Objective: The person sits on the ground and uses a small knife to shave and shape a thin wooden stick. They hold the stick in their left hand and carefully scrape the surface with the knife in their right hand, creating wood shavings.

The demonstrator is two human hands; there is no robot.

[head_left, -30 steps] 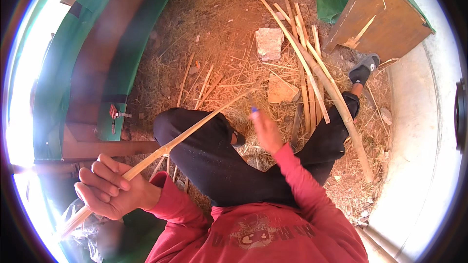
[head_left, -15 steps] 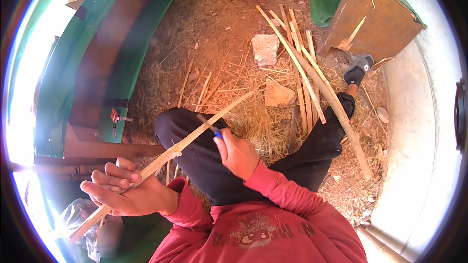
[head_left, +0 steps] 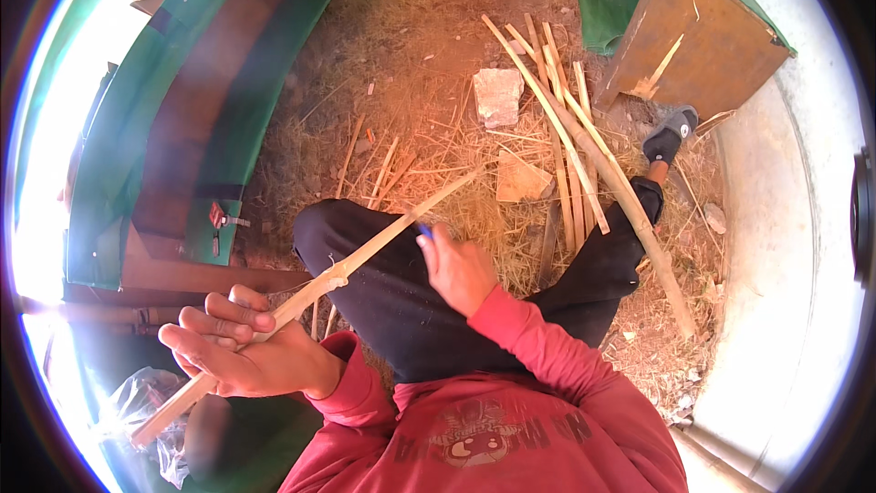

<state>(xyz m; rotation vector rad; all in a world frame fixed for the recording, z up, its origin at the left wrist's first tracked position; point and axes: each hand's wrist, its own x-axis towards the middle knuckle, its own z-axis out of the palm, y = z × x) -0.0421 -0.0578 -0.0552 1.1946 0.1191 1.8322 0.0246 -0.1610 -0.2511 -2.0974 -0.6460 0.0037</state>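
A long pale stick [head_left: 365, 251] slants over the bent left leg of the black pants [head_left: 392, 329], and its far end is thin. I cannot tell if the stick touches the leg. There is a bumpy spot near its middle. The left hand [head_left: 260, 351] holds the stick near its low end, with the palm turned up and the fingers bent over the wood. The right hand [head_left: 461, 276] is curled around a small knife [head_left: 426, 231] with a blue handle, close beside the stick. The blade is blurry, so I cannot tell if it touches the wood. By the stick's low end is a clear plastic bag [head_left: 153, 397]. Past the legs, dry straw [head_left: 447, 192] and thin bits of wood lie on the brown ground [head_left: 411, 46]. A big pale stone [head_left: 498, 98] and a flat yellowish block [head_left: 522, 177] sit there too. To their right is a pile of long sticks [head_left: 566, 146], and one thick pole [head_left: 630, 196] goes across the lower right leg. A gray shoe [head_left: 673, 132] is on the right foot, near a brown board [head_left: 698, 36].
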